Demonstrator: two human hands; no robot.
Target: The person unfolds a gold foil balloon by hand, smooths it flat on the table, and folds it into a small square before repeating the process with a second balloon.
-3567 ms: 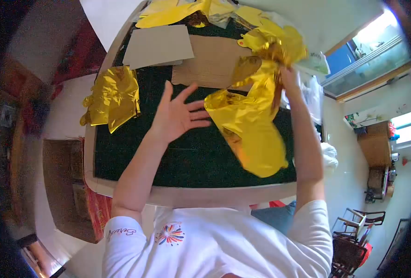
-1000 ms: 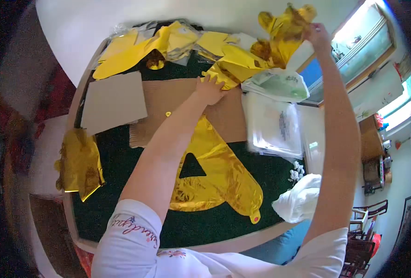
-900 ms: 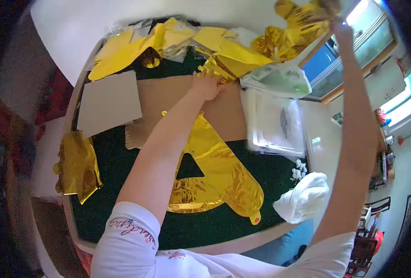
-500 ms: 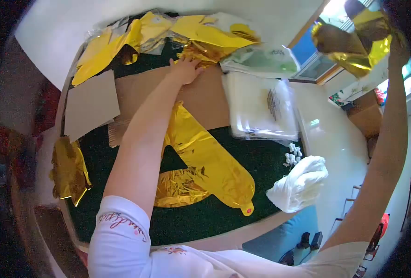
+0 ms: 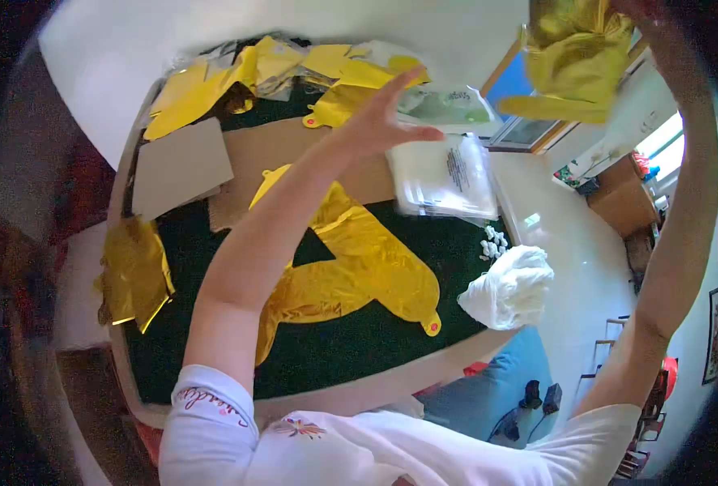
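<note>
My left hand [image 5: 379, 117] is raised over the table, fingers and thumb spread, holding nothing. Below its forearm, a flat gold foil balloon [image 5: 375, 263] with a round end tab lies on the dark green mat [image 5: 375, 356]. High at the right, my right hand [image 5: 639, 10] is at the dark edge of the view, closed on another gold foil balloon [image 5: 577, 65] that hangs down from it. Its fingers are mostly hidden. More gold foil [image 5: 338, 105] lies just beyond my left hand, partly on a brown cardboard sheet [image 5: 270, 146].
Along the table's far side sit gold balloons in clear packets [image 5: 274, 65]. A grey card [image 5: 182, 168] and folded gold foil [image 5: 136, 271] are at the left. At the right are clear plastic bags [image 5: 436, 178], small white pieces [image 5: 493, 243] and a white bundle [image 5: 509, 287].
My left hand has lifted off the gold foil and moved right, its fingers spreading. My right hand has moved up and left with its balloon. The whole view has shifted slightly.
</note>
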